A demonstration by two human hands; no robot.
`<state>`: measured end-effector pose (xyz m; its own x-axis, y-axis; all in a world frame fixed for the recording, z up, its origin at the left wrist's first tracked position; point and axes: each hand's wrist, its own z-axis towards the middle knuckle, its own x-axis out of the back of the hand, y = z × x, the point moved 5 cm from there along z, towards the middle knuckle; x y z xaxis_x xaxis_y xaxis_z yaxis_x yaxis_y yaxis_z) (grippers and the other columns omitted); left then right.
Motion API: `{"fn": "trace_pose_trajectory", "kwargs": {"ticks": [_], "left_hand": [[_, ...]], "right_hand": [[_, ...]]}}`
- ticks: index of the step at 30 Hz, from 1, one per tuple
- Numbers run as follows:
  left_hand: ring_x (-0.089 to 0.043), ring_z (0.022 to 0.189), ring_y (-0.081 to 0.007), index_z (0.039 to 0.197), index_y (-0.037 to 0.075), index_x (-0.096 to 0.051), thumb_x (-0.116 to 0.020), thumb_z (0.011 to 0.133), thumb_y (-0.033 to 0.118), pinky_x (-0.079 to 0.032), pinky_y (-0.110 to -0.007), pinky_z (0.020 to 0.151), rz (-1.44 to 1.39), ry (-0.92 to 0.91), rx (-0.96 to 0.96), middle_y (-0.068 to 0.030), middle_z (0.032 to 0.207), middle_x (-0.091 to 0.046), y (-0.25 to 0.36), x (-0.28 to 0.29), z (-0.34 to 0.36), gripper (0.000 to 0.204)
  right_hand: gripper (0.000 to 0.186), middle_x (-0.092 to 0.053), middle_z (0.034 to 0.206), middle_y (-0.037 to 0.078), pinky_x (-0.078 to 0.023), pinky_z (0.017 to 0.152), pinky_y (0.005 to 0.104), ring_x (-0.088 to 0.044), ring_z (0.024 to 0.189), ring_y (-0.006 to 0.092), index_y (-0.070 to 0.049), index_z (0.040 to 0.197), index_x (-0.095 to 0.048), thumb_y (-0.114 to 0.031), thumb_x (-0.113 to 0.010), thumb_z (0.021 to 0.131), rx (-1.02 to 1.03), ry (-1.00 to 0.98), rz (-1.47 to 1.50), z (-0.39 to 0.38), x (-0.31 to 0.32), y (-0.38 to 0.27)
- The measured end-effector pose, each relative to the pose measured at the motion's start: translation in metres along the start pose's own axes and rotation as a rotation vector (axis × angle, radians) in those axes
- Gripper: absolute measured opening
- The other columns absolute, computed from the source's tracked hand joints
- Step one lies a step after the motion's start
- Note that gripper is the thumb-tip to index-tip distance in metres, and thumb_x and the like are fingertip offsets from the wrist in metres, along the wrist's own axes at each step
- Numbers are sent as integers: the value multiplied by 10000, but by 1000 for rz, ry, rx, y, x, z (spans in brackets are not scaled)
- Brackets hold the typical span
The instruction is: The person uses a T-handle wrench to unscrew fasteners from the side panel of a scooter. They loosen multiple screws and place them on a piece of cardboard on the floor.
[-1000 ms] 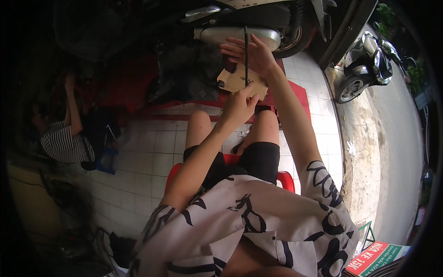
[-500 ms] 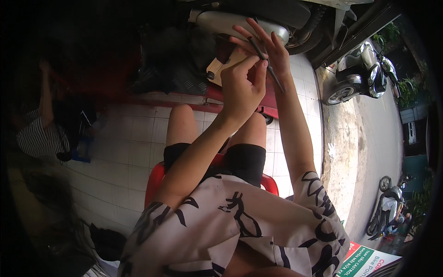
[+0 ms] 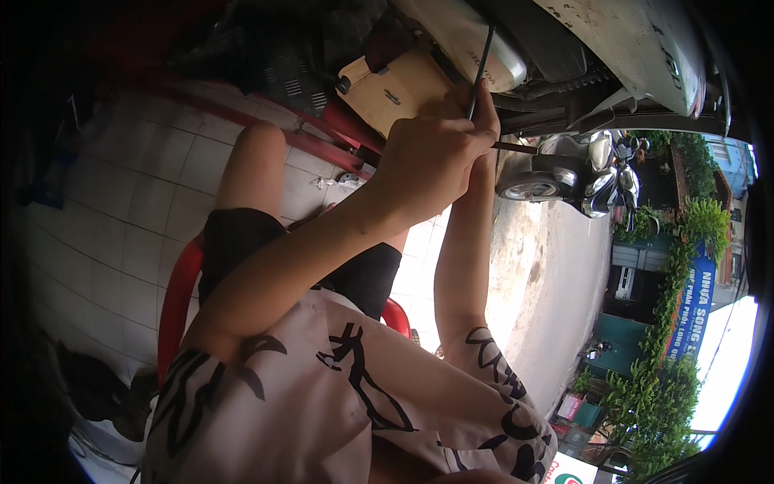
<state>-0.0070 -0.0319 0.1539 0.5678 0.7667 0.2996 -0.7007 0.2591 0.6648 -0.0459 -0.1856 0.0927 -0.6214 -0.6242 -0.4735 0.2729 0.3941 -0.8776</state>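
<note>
Tiled floor; thin dark rod point(image 3: 481, 68)

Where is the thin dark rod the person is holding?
In the head view, upper middle: the thin dark rod rises from the left hand, in front of the scooter's silver exhaust, right of the cardboard piece.

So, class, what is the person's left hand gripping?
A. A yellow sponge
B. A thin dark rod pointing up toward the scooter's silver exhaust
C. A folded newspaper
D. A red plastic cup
B: the left hand is closed around a thin dark rod that rises toward the silver exhaust.
</note>
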Motion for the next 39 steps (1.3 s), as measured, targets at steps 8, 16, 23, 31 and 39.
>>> {"fn": "trace_pose_trajectory", "kwargs": {"ticks": [8, 16, 23, 31, 39], "left_hand": [[-649, 649, -215, 1245, 105, -596, -627, 772, 67, -508, -335, 549, 51, -103, -48, -47, 722, -617, 22, -20, -17, 476], [-635, 554, -268, 1224, 0, -583, -591, 890, 148, -490, -367, 544, -186, -235, 183, -145, 612, -612, -14, -34, -53, 365], [-559, 483, -196, 1218, -116, -514, -625, 888, 137, -413, -289, 476, -330, 24, 483, -97, 560, -533, -38, 3, -48, 430], [-575, 498, -240, 1327, 11, -481, -607, 874, 132, -463, -337, 504, -381, -78, 61, -85, 557, -551, 28, -12, -7, 486], [-522, 463, -156, 1331, -67, -422, -625, 876, 120, -412, -292, 490, -519, -34, 462, -68, 534, -506, -17, -34, -47, 533]], "right_hand": [[358, -382, 550, -4, -292, 450, 270, -358, 455, 123, -77, 747, -479, -344, -466, 985, -90, -177, -125, 16, -3, -9], [360, -339, 517, -40, -253, 440, 255, -303, 437, 83, -110, 726, -469, -342, -415, 995, -58, -32, -272, 18, -24, -19], [395, -250, 513, -70, -189, 439, 253, -225, 436, 65, -175, 650, -377, -376, -420, 987, -154, -282, -136, 25, -16, -16], [396, -254, 513, -64, -190, 436, 263, -216, 441, 69, -174, 633, -355, -341, -408, 988, -114, -112, -256, 23, -6, -34], [432, -219, 492, -48, -179, 448, 283, -191, 427, 98, -154, 638, -351, -381, -325, 1005, -128, -302, -210, 39, -11, -40]]}}
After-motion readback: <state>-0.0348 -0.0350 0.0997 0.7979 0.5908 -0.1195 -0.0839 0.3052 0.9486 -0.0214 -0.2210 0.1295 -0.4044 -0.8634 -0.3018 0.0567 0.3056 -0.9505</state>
